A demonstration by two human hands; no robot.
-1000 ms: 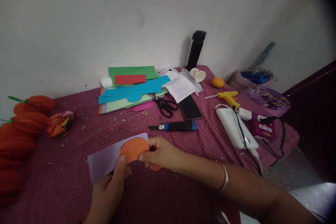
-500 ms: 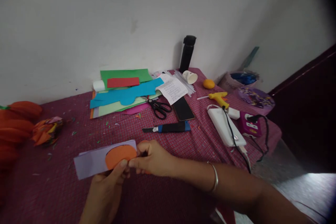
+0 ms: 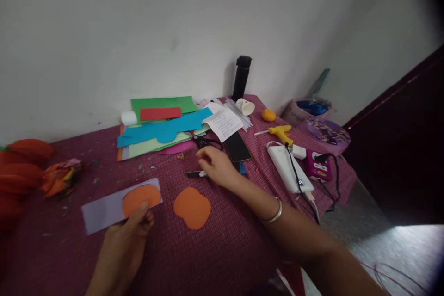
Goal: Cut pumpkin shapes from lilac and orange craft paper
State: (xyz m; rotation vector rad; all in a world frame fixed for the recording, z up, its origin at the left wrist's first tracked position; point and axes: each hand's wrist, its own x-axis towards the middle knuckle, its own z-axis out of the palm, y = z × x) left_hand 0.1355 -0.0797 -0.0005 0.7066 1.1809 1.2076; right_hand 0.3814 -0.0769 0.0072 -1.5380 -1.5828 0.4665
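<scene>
My left hand (image 3: 130,231) pinches an orange paper cutout (image 3: 140,196) together with a lilac paper strip (image 3: 100,212) beneath it, thumb on top. A second orange cutout (image 3: 192,208), with rounded lobes, lies on the cloth to the right. My right hand (image 3: 217,165) is over the utility knife (image 3: 193,174), hiding most of its handle, with fingers bent, somewhat apart and nothing visible in them. Just beyond its fingertips lie black-handled scissors (image 3: 210,143), and a dark phone (image 3: 238,147) is beside them.
Coloured sheets (image 3: 166,127) and a written note (image 3: 225,122) lie at the back, near a black bottle (image 3: 242,78) and paper cup (image 3: 245,107). On the right are a yellow glue gun (image 3: 281,134), white power bank (image 3: 289,169) and purple socket box (image 3: 318,166) with cords. Crumpled paper (image 3: 60,178) sits left.
My right hand has left the papers and moved up and away over the knife. The second orange cutout now lies on the cloth. My left hand has shifted left with the papers.
</scene>
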